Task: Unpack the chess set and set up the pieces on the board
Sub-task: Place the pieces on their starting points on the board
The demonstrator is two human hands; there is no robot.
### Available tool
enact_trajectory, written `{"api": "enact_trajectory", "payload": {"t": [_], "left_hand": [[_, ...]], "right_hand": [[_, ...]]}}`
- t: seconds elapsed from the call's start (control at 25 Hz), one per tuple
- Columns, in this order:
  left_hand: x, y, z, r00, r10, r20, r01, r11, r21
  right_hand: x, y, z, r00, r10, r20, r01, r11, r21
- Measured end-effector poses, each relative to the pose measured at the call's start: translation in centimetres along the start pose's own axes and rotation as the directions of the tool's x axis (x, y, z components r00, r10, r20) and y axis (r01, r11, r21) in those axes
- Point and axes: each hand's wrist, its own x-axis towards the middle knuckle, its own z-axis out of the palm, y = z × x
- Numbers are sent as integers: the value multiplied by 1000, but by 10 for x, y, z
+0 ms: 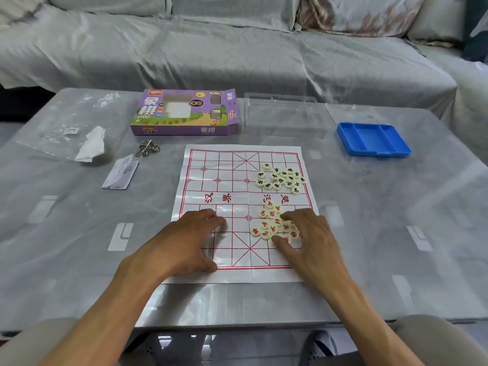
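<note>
Chess pieces marked in red (274, 223) lie heaped under our right hand (306, 233), fingers spread loosely over them, while our left hand (190, 239) rests flat and relaxed on the board (224, 180), black-marked pieces (282, 179) clustered farther up.

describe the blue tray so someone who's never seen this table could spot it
Start at the paper board in the middle of the table. Look past its far right corner: the blue tray lies there. It is the only solid blue thing, unlike the clear plastic case beside it.

"象棋" and "XIANG QI" on the purple box (184, 112) — "汉界" on the board (211, 165).
</note>
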Motion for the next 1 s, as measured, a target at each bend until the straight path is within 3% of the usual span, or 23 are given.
{"api": "enact_trajectory", "payload": {"t": [0.16, 0.32, 0.48, 0.72, 0.84, 1.0], "left_hand": [[0, 0, -1, 1000, -10, 7, 10, 1000, 7], [0, 0, 0, 1000, -21, 22, 20, 1000, 18], [1, 3, -2, 999, -25, 23, 25, 999, 24], [-4, -5, -11, 998, -59, 10, 60, 992, -107], [-4, -15, -18, 988, -148, -44, 148, 989, 2], [2, -28, -16, 975, -217, 36, 215, 975, 58]], "right_hand": [[30, 2, -6, 994, -70, 89, 69, 998, 10], [49, 5, 0, 945, -250, 211, 265, 963, -47], [41, 4, 0, 962, -244, 119, 250, 968, -38], [41, -4, 1, 935, -314, 167, 324, 945, -38], [45, -7, -1, 942, -299, 155, 314, 945, -86], [48, -9, -6, 934, -262, 244, 295, 949, -111]]}}
